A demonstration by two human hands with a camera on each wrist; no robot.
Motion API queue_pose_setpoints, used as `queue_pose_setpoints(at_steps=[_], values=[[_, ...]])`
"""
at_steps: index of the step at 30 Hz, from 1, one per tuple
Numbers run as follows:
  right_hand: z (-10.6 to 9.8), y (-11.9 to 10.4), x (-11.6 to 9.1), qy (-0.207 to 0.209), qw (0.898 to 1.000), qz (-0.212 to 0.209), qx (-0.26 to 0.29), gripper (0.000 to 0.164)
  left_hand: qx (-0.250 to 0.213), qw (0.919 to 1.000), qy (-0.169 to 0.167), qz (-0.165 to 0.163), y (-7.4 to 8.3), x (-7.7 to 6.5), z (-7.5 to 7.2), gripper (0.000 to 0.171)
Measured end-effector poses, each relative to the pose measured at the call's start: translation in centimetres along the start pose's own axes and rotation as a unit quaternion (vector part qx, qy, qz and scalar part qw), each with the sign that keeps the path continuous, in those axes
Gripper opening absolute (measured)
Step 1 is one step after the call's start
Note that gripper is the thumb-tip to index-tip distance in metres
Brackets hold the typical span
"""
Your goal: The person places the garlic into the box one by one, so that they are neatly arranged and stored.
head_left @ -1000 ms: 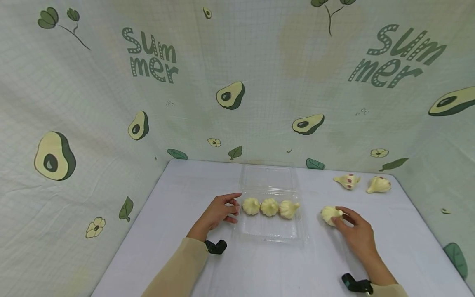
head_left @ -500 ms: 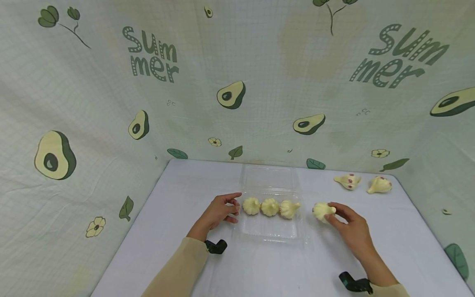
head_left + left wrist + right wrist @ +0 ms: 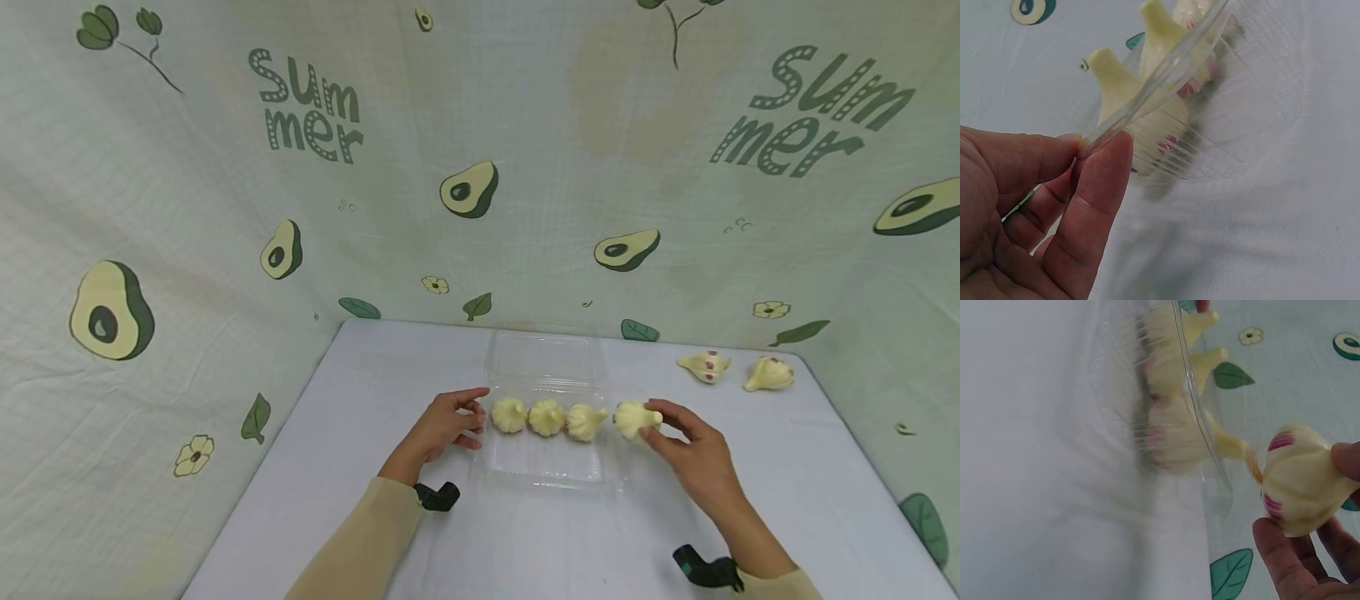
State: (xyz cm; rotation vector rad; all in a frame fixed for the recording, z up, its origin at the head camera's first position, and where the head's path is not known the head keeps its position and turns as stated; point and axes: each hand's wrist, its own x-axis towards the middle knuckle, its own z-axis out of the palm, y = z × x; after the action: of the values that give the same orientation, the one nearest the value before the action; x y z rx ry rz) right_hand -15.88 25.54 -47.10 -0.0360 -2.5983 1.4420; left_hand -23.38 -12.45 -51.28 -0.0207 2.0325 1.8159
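A clear plastic clamshell box (image 3: 543, 463) stands with its lid folded back, and three garlic bulbs (image 3: 546, 417) lie in a row along its inside. At its left side, my left hand (image 3: 447, 429) pinches the rim (image 3: 1159, 80) between thumb and finger, as the left wrist view shows close up. My right hand (image 3: 697, 454) holds another garlic bulb (image 3: 634, 420) by its stem end, just beyond the box's right wall. In the right wrist view this bulb (image 3: 1300, 478) shows purple marks and a tuft of root, level with the box's edge.
Two more garlic bulbs, one with reddish marks (image 3: 705, 366) and one paler (image 3: 769, 374), lie at the table's back right corner. White cloth covers the table (image 3: 405, 358). A printed curtain (image 3: 525, 108) rises behind it and along both sides.
My right hand has carried its garlic bulb leftward, from well right of the box to close beside its right wall. My left hand has stayed at the rim.
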Motion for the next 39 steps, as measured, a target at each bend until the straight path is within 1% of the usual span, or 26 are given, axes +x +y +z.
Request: queue_pose_setpoints(at_steps=[11, 17, 24, 29, 32, 35, 39], values=[[1.8, -1.9, 0.0, -0.026, 0.999, -0.033, 0.013, 0.038, -0.001, 1.0000, 0.005, -0.003, -0.1, 0.2, -0.1, 0.061], [3.1, -2.4, -0.1, -0.043, 0.998, -0.035, 0.023, 0.035, -0.004, 1.0000, 0.001, -0.006, -0.1, 0.1, -0.1, 0.062], [4.8, -3.3, -0.5, -0.066, 0.995, -0.049, 0.058, 0.036, -0.010, 0.9999, -0.003, -0.006, 0.0, 0.2, -0.1, 0.062], [6.5, -3.6, -0.8, -0.081, 0.991, -0.063, 0.083, 0.036, -0.009, 0.9999, -0.003, -0.005, -0.1, 0.2, -0.2, 0.061], [7.7, -3.9, -0.9, -0.091, 0.989, -0.063, 0.099, 0.037, -0.007, 1.0000, -0.003, -0.006, -0.1, 0.2, -0.2, 0.061], [8.7, -4.1, -1.0, -0.099, 0.986, -0.054, 0.119, 0.038, -0.006, 1.0000, -0.002, -0.007, 0.0, 0.1, -0.2, 0.062], [9.9, -4.5, -1.1, -0.105, 0.986, -0.041, 0.123, 0.039, -0.007, 1.0000, -0.004, -0.002, 0.0, 0.0, -0.1, 0.061]])
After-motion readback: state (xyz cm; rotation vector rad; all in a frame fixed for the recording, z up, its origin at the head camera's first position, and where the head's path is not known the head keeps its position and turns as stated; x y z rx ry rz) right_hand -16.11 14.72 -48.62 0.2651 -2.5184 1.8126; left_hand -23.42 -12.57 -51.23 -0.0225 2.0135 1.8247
